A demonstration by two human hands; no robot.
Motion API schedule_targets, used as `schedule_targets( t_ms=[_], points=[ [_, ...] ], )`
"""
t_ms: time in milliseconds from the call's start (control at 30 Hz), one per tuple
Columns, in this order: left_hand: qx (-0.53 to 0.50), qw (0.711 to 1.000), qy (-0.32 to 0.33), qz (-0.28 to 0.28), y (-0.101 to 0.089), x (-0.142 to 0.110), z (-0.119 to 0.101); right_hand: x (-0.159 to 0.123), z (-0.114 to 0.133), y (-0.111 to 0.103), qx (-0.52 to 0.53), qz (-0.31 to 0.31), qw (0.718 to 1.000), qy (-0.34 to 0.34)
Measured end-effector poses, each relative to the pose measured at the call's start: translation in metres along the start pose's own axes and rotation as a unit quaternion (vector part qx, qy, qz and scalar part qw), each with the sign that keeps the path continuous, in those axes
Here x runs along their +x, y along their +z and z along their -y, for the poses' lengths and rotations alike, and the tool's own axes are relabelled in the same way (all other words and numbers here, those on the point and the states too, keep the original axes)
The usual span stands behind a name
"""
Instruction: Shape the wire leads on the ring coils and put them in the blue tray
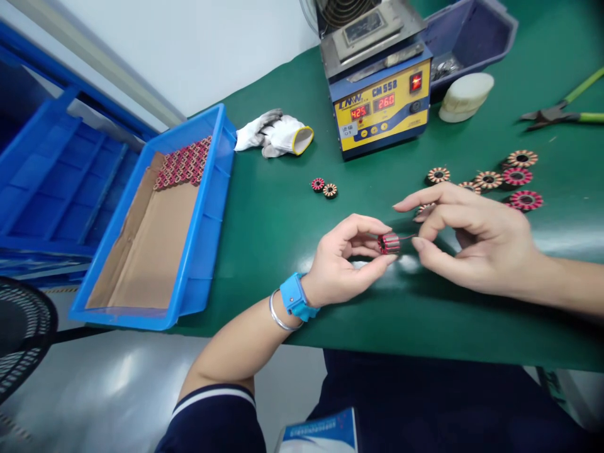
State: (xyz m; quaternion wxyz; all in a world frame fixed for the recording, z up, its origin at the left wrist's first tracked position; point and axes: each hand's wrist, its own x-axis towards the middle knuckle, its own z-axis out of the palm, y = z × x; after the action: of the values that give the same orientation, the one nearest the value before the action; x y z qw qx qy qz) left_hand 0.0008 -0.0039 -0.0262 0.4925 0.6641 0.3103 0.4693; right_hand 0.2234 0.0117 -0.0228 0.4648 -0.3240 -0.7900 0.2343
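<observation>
Person's left hand (349, 259) pinched red-wound core (391, 243) between fingertips and thumb. Core lay between both hands, long axis running roughly across from left to right, left hand nearer. Thin wire (406, 237) projected from its right end toward right hand (481, 242), whose thumb and bent finger sat close around tip; whether they pinched it, couldn't tell. Core looked short, cylindrical, red strands along side, dark hollow facing left.
</observation>
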Motion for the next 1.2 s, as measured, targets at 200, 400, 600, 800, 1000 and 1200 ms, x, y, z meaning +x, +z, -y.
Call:
schedule_targets(
  t_ms=[200, 400, 600, 800, 1000, 1200],
  points=[
    [-0.089, 0.995, -0.024, 0.036, -0.003, 0.002, -0.001, 0.004, -0.002, -0.005, 0.110, 0.000, 0.992, 0.058],
    [-0.070, 0.997, -0.016, 0.036, -0.001, 0.003, -0.003, 0.006, 0.005, 0.002, 0.069, 0.035, 0.996, 0.050],
    [-0.037, 0.999, 0.000, 0.016, -0.001, 0.003, -0.001, 0.011, 0.010, -0.002, 0.120, -0.094, 0.983, 0.101],
    [0.002, 1.000, -0.013, -0.010, -0.001, 0.002, 0.000, 0.000, 0.002, 0.011, 0.138, -0.011, 0.986, 0.091],
    [0.018, 1.000, -0.016, -0.008, 0.000, 0.001, -0.001, -0.002, 0.000, 0.014, 0.102, -0.013, 0.992, 0.074],
    [0.043, 0.999, -0.001, -0.008, -0.001, 0.001, 0.000, -0.001, -0.002, 0.012, 0.083, -0.005, 0.994, 0.065]
  ],
)
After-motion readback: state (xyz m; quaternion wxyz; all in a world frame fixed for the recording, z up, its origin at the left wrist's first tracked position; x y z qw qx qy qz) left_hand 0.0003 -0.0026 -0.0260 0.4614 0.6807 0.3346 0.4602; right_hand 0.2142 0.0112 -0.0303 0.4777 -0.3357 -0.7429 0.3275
